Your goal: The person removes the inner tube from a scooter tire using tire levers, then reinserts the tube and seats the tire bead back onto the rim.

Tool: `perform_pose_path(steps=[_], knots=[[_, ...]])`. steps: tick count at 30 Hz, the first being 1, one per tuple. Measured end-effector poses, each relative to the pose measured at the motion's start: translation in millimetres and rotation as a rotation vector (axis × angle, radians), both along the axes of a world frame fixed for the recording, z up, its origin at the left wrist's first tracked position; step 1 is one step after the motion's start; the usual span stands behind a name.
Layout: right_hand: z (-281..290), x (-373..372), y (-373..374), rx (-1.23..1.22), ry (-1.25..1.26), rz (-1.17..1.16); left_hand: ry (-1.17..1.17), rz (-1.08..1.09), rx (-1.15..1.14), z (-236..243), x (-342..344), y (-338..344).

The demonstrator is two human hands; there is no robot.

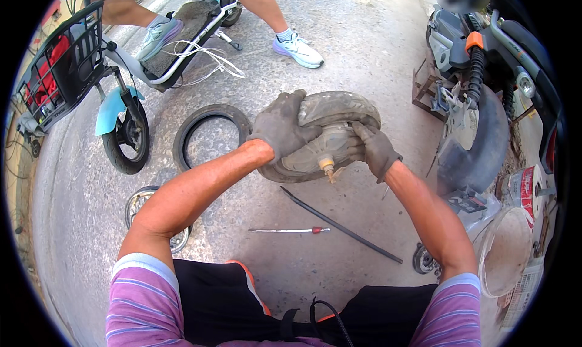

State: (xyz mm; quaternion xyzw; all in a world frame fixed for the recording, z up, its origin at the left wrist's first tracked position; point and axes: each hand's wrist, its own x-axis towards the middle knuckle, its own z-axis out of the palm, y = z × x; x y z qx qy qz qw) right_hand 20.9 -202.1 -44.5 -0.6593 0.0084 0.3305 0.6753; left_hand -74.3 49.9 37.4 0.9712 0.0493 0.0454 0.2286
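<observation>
A dusty scooter wheel [328, 142] with a worn tyre is raised and tilted between my hands. From its hub an axle end [328, 165] with a brass-coloured nut points toward me. My left hand [280, 126], in a dark grey glove, grips the tyre on the left side. My right hand [376, 151], gloved alike, is closed at the wheel's right side, its fingers at the rim beside the tyre. Below on the ground lie a tyre lever or similar metal rod [288, 230] with a red part and a long black bar [342, 224].
A loose tyre [180, 142] and a metal wheel rim [134, 208] lie to the left. A person's shoe [299, 49] stands beyond, by a scooter [182, 59] with white cord. Scooter parts [476, 144], a bucket [504, 250] and a small wheel [423, 259] line the right.
</observation>
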Motion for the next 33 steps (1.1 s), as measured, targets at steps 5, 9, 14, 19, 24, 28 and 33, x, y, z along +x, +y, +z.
perform_pose_path(steps=[5, 9, 14, 19, 24, 28, 33], knots=[[-11.8, -6.2, 4.4, 0.163, -0.063, -0.094, -0.026, 0.002, -0.012, -2.8, 1.7, 0.5], [12.9, -9.0, 5.7, 0.024, 0.036, -0.075, -0.001, -0.001, -0.012, 0.7, 0.9, 1.7], [-0.4, -6.6, 4.4, 0.027, -0.103, -0.108, 0.007, -0.001, -0.018, 2.6, -0.7, -0.9], [-7.5, -9.6, 5.4, 0.181, 0.006, -0.14, -0.004, 0.001, -0.014, -0.3, 1.0, 2.0], [2.0, -4.9, 4.4, 0.022, 0.035, -0.078, 0.023, -0.001, -0.015, 3.4, 0.3, 1.9], [-8.3, -7.2, 6.3, 0.106, -0.09, -0.16, 0.015, -0.004, -0.018, 3.8, -0.7, 0.3], [4.6, -15.7, 16.9, 0.074, 0.012, -0.274, 0.044, -0.001, -0.034, 7.2, -0.6, -1.0]])
